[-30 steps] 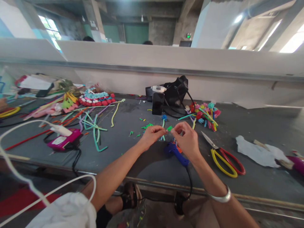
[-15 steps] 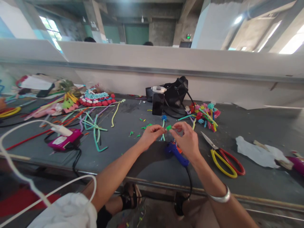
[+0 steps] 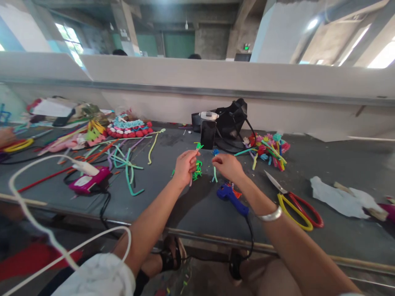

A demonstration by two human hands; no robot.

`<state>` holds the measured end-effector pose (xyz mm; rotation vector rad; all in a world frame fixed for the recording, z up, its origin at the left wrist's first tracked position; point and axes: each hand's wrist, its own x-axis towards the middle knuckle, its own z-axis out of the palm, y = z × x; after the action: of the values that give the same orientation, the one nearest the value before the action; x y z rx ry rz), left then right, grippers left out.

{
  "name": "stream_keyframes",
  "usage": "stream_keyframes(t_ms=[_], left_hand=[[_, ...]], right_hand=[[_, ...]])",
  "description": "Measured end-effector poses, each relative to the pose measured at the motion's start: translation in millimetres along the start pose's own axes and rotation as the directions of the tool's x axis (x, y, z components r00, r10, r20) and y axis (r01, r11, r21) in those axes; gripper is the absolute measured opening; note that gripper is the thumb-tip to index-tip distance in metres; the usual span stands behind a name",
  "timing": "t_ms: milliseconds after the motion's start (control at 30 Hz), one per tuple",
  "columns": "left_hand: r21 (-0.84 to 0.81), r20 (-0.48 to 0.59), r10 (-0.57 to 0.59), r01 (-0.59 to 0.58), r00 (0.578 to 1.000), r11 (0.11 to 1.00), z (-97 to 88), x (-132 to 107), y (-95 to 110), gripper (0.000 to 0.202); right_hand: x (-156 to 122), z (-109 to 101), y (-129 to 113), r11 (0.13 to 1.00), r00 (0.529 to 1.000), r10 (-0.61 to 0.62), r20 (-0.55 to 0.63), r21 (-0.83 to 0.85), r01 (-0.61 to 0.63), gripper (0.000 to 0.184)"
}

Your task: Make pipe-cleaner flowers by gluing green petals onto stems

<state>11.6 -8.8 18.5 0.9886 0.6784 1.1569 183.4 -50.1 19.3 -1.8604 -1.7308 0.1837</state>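
My left hand (image 3: 185, 166) is closed round a small green pipe-cleaner piece (image 3: 197, 168), whose tip sticks up above my fingers. My right hand (image 3: 226, 165) hovers palm down over the table, fingers curled, touching a blue-headed pipe-cleaner flower (image 3: 214, 153) lying there; whether it grips the stem I cannot see. A blue glue gun (image 3: 232, 196) lies just below my right wrist. Green scraps lie on the grey table (image 3: 185, 209) around my hands.
Yellow and red scissors (image 3: 296, 203) lie right of the glue gun. A pile of finished colourful flowers (image 3: 268, 148) sits beside a black bag (image 3: 230, 121) and phone (image 3: 207, 133). Loose pipe cleaners (image 3: 126, 162), a pink glue gun (image 3: 89, 181) and a white cloth (image 3: 339, 197) lie around.
My hands, which pinched the green piece together, have come apart. The left keeps the green piece and has lifted it; the right has moved forward to the blue flower.
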Motion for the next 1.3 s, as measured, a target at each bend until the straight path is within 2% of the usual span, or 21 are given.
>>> stream_keyframes(t_ms=[133, 267, 433, 533, 633, 767, 900, 1067, 1300], left_hand=[[-0.007, -0.018, -0.001, 0.001, 1.0, 1.0, -4.0, 2.3, 3.1, 0.021], [-0.003, -0.033, -0.014, 0.014, 0.999, 1.0, -4.5, 2.1, 0.8, 0.022], [-0.001, -0.024, -0.024, 0.024, 0.999, 1.0, -3.3, 1.5, -1.7, 0.024], [-0.005, 0.004, -0.053, 0.053, 0.999, 0.999, -2.2, 0.8, -2.1, 0.025], [-0.017, 0.055, -0.089, 0.09, 0.995, 0.996, -0.6, -0.6, -3.6, 0.025], [0.007, 0.161, -0.154, 0.155, 0.975, 0.988, 3.3, -5.0, -6.7, 0.025], [0.046, 0.267, -0.211, 0.206, 0.94, 0.977, 7.7, -10.1, -10.8, 0.025], [0.123, 0.339, -0.289, 0.262, 0.895, 0.957, 10.8, -12.8, -16.2, 0.024], [0.198, 0.376, -0.302, 0.242, 0.876, 0.95, 15.3, -17.5, -18.1, 0.024]], right_hand=[[27.6, 20.3, -12.8, 0.995, 0.987, 0.063, 0.146, -0.085, -0.051, 0.009], [42.2, 40.5, -21.2, 0.985, 0.954, 0.135, 0.269, -0.14, -0.1, 0.021], [45.2, 53.9, -23.8, 0.979, 0.933, 0.187, 0.307, -0.132, -0.153, 0.029], [34.9, 42.6, -20.0, 0.986, 0.951, 0.161, 0.264, -0.088, -0.142, 0.02], [10.6, 19.3, -13.5, 0.996, 0.982, 0.09, 0.164, -0.001, -0.091, 0.005], [-36.2, -8.5, -5.0, 0.986, 1.0, 0.013, 0.013, 0.168, -0.014, 0.006], [-68.9, -24.1, 0.4, 0.948, 0.996, -0.005, -0.094, 0.317, 0.035, 0.013], [-73.3, -40.2, 0.4, 0.879, 0.981, 0.015, -0.192, 0.471, 0.079, 0.015], [-73.7, -40.8, -0.4, 0.918, 0.956, -0.018, -0.293, 0.373, 0.131, 0.015]])
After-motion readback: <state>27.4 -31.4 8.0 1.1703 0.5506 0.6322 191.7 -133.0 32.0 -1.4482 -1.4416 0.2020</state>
